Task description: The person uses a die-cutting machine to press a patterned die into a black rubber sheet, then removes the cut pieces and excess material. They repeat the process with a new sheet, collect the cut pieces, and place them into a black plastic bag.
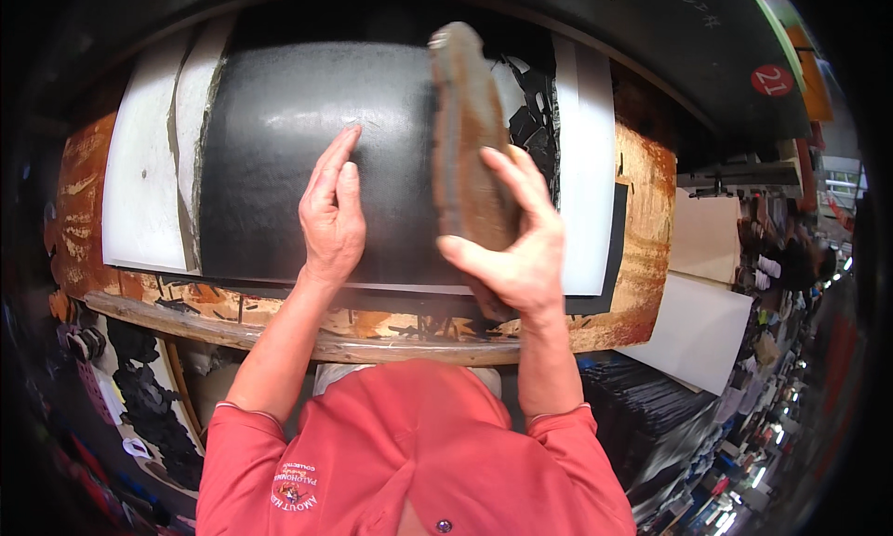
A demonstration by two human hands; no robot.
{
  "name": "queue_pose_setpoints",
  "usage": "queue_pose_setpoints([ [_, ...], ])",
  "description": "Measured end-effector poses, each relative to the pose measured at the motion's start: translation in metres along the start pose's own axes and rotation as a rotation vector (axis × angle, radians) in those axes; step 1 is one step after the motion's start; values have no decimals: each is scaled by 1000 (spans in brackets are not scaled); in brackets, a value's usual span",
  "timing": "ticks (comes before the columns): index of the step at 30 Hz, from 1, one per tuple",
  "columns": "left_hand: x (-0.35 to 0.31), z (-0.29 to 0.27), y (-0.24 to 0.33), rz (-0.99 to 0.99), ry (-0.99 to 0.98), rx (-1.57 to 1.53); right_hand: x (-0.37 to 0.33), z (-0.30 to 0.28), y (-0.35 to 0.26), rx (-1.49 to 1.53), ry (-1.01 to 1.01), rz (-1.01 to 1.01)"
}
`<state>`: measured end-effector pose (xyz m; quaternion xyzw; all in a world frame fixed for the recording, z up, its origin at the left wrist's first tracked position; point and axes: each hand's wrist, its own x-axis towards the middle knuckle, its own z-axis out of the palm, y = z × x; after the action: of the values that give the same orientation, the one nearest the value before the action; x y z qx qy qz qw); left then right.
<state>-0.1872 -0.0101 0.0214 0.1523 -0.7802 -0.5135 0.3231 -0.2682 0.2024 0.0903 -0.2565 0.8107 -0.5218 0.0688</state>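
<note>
My right hand point(523, 254) grips a long, rusty, sole-shaped cutting die point(470, 136), with the thumb on its near left side and the fingers along its right. The die stands tilted above the right part of a smooth black sheet point(265, 182) and is smeared by motion. To its left, my left hand point(333, 221) holds nothing. Its fingers are stretched out and lie side by side, over the middle of the black sheet. Whether the left hand touches the sheet I cannot tell.
White boards point(141, 168) lie under the sheet on a worn wooden table point(646, 257). Black scraps point(532, 99) lie at the right. A dark machine beam point(688, 47) spans the far side. A stack of black sheets point(642, 410) stands at the lower right.
</note>
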Motion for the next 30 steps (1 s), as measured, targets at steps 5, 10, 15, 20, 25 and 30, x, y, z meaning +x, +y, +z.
queue_pose_setpoints([
  [5, 1, 1, 0, 17, 43, -13, 31, 73, -3, -337, 107, -89],
  [10, 1, 1, 0, 46, -92, 78, 10, 79, 13, -333, 93, -231],
  [15, 1, -4, 1, 74, -212, 128, -27, 74, 26, -237, 74, -277],
  [20, 1, -7, 1, 65, -268, 130, -31, 89, 29, -196, 193, -283],
  [25, 0, -1, 1, 73, -232, 123, -28, 91, 23, -172, 205, -281],
  [30, 2, -1, 5, 19, -193, 26, -35, 73, 28, -86, 107, -238],
])
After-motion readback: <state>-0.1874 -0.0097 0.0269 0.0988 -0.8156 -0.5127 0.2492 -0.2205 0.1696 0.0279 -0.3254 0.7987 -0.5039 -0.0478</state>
